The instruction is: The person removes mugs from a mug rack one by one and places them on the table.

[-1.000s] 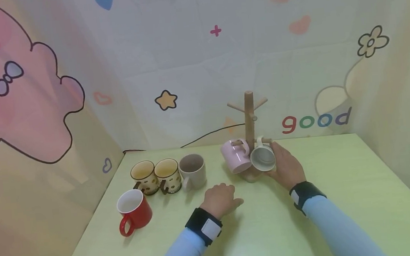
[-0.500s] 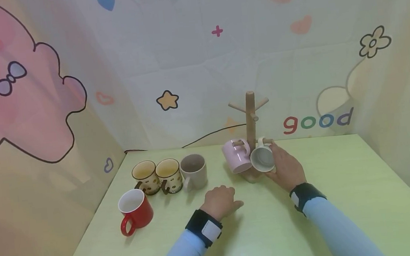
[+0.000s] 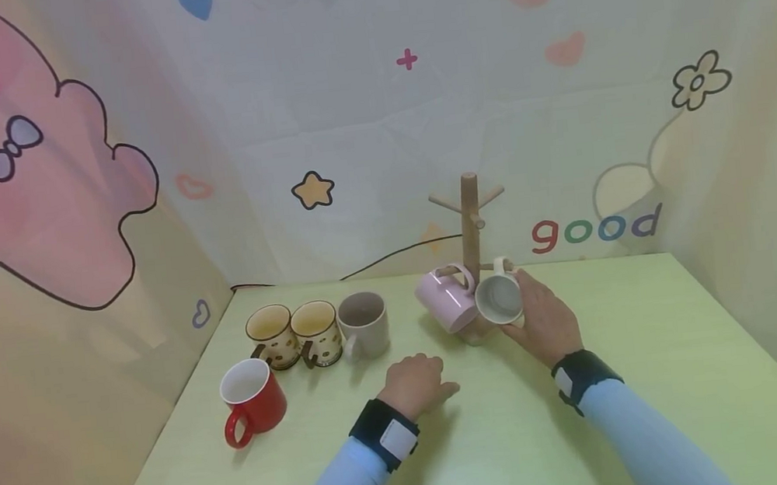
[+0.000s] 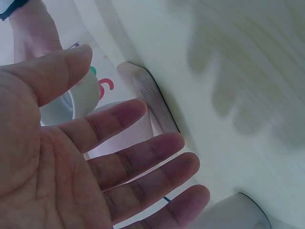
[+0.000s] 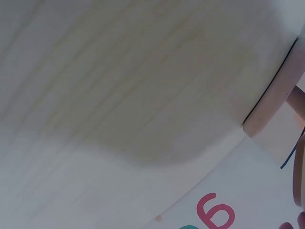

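Observation:
My right hand (image 3: 545,319) grips a white mug (image 3: 499,300) by its side, with the thumb below. The mug's mouth faces me, and its handle is up at the lower right peg of a wooden mug tree (image 3: 470,223); whether the peg passes fully through cannot be told. Beside it a pink mug (image 3: 445,301) hangs tilted by its handle from the lower left peg. My left hand (image 3: 412,385) hovers above the table, holding nothing; its fingers (image 4: 138,150) are spread in the left wrist view. In the right wrist view, the tree's base (image 5: 271,95) shows at the right.
On the left of the table (image 3: 521,448) stand two cream spotted mugs (image 3: 279,345) and a grey mug (image 3: 366,326) in a row. A red mug (image 3: 261,401) stands nearer to me. A printed curtain (image 3: 363,120) hangs behind; the tree's upper pegs are bare.
The white mug has shifted slightly right along its peg with my right hand. The pink mug has tilted further. My left hand has stayed nearly still.

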Demonstrator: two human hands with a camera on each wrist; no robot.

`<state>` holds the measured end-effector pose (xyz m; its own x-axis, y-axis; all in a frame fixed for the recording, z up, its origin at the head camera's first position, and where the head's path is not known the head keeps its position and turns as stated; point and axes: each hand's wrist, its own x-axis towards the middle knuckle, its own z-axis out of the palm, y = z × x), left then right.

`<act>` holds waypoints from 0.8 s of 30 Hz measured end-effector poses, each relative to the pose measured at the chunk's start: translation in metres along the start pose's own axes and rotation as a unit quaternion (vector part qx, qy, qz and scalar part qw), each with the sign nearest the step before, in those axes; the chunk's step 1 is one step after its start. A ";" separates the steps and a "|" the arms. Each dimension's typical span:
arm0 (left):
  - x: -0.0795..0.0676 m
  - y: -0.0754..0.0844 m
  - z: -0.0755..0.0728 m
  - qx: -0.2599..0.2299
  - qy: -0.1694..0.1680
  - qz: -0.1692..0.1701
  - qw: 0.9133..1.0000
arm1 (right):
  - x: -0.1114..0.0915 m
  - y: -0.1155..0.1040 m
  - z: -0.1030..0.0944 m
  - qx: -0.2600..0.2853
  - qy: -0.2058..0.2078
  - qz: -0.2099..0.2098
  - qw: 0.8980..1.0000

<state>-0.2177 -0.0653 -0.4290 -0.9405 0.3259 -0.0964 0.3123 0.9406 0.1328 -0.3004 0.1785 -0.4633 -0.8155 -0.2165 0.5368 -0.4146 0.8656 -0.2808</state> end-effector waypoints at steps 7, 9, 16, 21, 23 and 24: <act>-0.003 -0.001 0.000 -0.001 -0.001 -0.004 1.000 | -0.007 0.001 -0.007 0.022 0.025 0.024 0.999; -0.003 -0.003 0.001 -0.006 -0.003 -0.006 1.000 | -0.010 -0.001 -0.009 0.029 0.040 0.042 0.998; -0.004 -0.008 0.008 -0.025 -0.007 -0.010 1.000 | -0.022 -0.016 -0.014 0.085 0.070 0.158 0.981; -0.007 -0.011 0.010 -0.040 -0.005 -0.013 0.999 | -0.032 -0.024 -0.022 0.136 0.072 0.222 0.963; -0.008 -0.013 0.011 -0.046 -0.005 -0.016 0.999 | -0.035 -0.028 -0.030 0.170 0.062 0.241 0.953; -0.008 -0.014 0.012 -0.048 -0.005 -0.018 0.999 | -0.037 -0.031 -0.034 0.187 0.051 0.249 0.949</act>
<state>-0.2126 -0.0796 -0.4417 -0.9497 0.2924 -0.1124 0.2626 0.9387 0.2235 -0.2436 0.1750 -0.4472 -0.9124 0.2393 0.3321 -0.1177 0.6236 -0.7728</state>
